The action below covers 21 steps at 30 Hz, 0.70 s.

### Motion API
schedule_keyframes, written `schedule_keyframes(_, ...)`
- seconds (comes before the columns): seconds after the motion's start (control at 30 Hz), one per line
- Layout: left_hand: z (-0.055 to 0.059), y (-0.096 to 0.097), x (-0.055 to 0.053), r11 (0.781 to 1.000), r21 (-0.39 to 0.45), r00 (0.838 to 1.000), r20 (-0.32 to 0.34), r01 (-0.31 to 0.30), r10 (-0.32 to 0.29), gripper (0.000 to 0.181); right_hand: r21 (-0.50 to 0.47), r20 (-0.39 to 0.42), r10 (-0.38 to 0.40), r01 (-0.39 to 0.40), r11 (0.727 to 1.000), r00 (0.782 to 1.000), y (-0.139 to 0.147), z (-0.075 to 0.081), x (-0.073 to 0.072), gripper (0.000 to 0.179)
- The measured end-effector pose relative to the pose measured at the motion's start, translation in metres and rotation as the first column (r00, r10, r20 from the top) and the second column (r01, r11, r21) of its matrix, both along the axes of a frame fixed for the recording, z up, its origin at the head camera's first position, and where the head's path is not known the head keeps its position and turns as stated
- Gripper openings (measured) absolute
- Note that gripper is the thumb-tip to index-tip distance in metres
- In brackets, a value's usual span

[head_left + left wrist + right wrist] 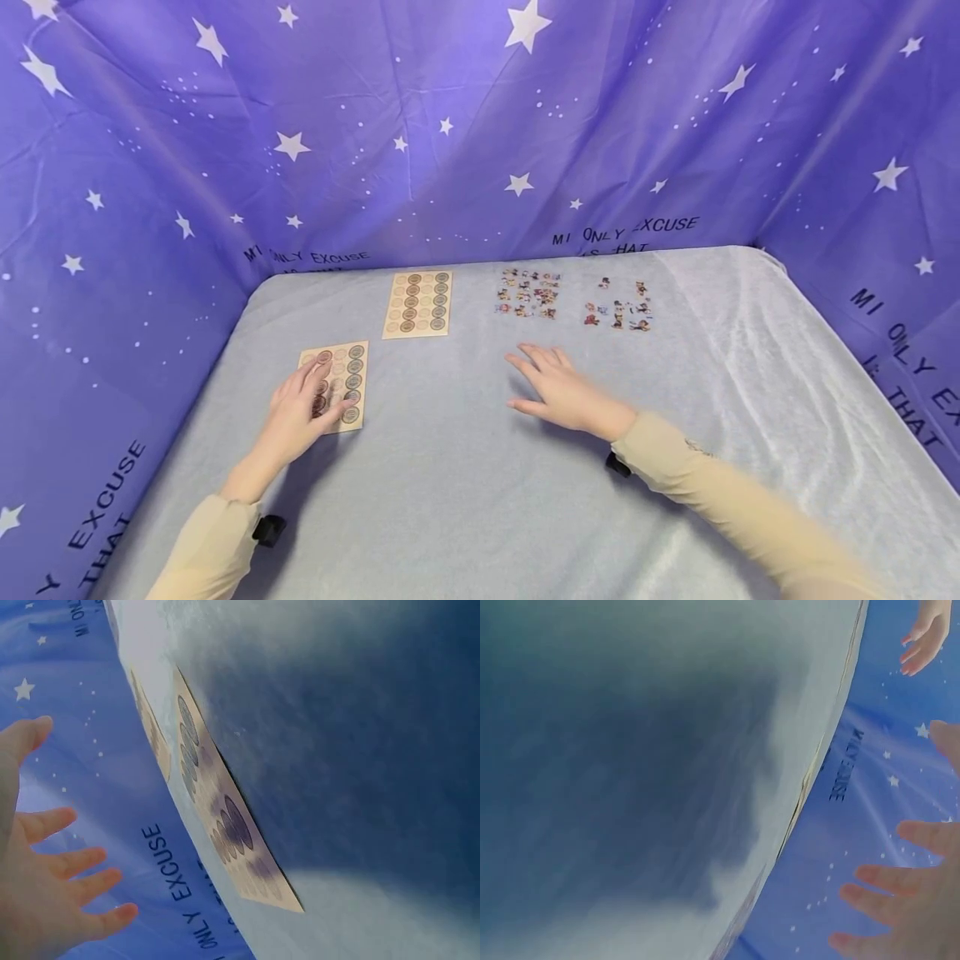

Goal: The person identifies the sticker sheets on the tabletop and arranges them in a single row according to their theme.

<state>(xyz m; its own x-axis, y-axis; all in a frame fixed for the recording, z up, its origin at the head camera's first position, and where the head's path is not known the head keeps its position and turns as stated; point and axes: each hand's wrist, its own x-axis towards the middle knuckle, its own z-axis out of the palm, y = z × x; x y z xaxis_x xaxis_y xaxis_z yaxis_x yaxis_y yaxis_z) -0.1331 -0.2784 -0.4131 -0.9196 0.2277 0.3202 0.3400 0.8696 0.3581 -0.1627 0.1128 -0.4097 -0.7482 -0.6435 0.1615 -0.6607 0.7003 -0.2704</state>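
My left hand (296,417) hovers with spread fingers over a beige sheet of round stickers (356,367), partly covering it in the head view. A gap shows between that hand (60,892) and the sheet (225,817) in the left wrist view. Brown and grey printed circles run in columns on the sheet. My right hand (570,396) is held above the cloth near the middle of the table, fingers apart and holding nothing. Beyond it lie two clear sheets of small colourful figure stickers, one nearer the middle (527,293) and one farther right (618,315).
A second beige sheet of round stickers (417,304) lies toward the back of the table. Pale blue plush cloth (465,500) covers the table. Purple curtains with white stars (450,125) stand behind it and along both sides.
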Motion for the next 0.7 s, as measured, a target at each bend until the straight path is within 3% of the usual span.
schedule_keyframes(0.2, -0.001, -0.009, 0.003, 1.000, 0.013, 1.000, 0.005, -0.027, 0.027, 0.055, -0.009, -0.014, 0.032, -0.032, 0.999, 0.999, -0.020, 0.001, -0.002, 0.067)
schedule_keyframes(0.7, -0.002, -0.024, 0.008, 0.997, 0.051, 0.998, 0.018, -0.064, 0.063, 0.057, -0.037, 0.017, 0.069, -0.068, 0.997, 0.997, -0.065, 0.001, -0.005, 0.064)
